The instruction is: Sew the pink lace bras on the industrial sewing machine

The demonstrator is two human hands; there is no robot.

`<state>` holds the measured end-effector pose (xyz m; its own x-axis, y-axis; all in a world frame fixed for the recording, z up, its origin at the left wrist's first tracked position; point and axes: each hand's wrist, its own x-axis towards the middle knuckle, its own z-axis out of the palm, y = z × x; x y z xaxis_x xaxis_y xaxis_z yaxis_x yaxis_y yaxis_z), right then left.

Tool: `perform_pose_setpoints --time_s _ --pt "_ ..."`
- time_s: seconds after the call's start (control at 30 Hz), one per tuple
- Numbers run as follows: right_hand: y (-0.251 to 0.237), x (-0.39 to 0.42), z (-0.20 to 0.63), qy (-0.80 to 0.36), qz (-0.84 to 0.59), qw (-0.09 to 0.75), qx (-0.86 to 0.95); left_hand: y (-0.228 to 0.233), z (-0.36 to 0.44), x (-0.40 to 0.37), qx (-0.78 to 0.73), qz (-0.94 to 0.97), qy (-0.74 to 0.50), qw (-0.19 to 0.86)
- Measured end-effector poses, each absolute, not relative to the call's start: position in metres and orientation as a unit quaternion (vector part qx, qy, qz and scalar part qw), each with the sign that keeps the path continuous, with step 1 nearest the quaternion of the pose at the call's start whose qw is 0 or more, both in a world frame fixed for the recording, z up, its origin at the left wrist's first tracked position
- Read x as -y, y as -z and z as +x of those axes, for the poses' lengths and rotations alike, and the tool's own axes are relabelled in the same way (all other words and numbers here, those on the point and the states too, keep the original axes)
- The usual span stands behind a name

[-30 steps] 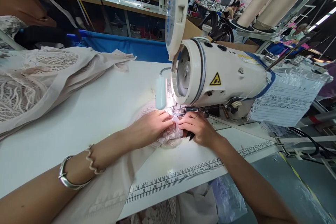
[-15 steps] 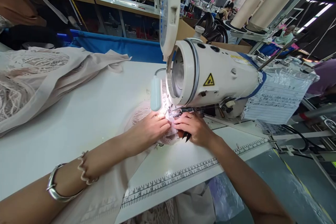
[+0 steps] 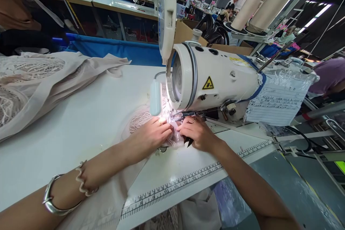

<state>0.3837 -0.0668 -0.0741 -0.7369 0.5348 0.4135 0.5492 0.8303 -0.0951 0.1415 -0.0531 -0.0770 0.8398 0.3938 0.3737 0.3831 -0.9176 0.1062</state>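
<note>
Fingers (image 3: pixel 165 128) of left hand (image 3: pixel 151 134) pressed flat, close together, on lace fabric (image 3: pixel 140 118) just under the needle area. Fingers (image 3: pixel 185 126) of right hand (image 3: pixel 198 134) curled onto the same lace from the opposite side, nearly touching the left; small dark snips (image 3: pixel 188 141) tucked under the palm. Lace lit by lamp (image 3: pixel 155 97), lying on white bench (image 3: pixel 94 115) beneath sewing machine (image 3: pixel 215 79). Printed ruler (image 3: pixel 188 179) along near edge. More beige lace garments (image 3: pixel 35 79) heaped far left. Paper sheet (image 3: pixel 275 104) hanging at machine's right.
</note>
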Motion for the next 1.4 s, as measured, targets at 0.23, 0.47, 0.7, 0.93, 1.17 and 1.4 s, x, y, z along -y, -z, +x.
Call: perform_pose_setpoints --time_s 0.23,0.47,0.7,0.93,1.17,1.4 --pt "0.075 0.066 0.384 0.01 -0.292 0.238 0.926 0.078 0.143 0.053 -0.238 0.942 -0.234 0.022" --pt "0.077 0.065 0.385 0.012 -0.295 0.247 0.923 0.085 0.147 0.065 -0.225 0.953 -0.204 0.017" --pt "0.075 0.066 0.389 0.005 -0.283 0.199 0.938 0.088 0.152 0.074 -0.218 0.958 -0.18 0.037" --pt "0.077 0.065 0.39 0.003 -0.29 0.232 0.929 0.083 0.15 0.069 -0.24 0.956 -0.166 0.001" --pt "0.077 0.066 0.389 0.008 -0.295 0.242 0.924 0.085 0.143 0.059 -0.244 0.951 -0.188 -0.002" --pt "0.076 0.064 0.384 0.034 -0.287 0.254 0.923 0.08 0.135 0.047 -0.271 0.948 -0.168 0.014"
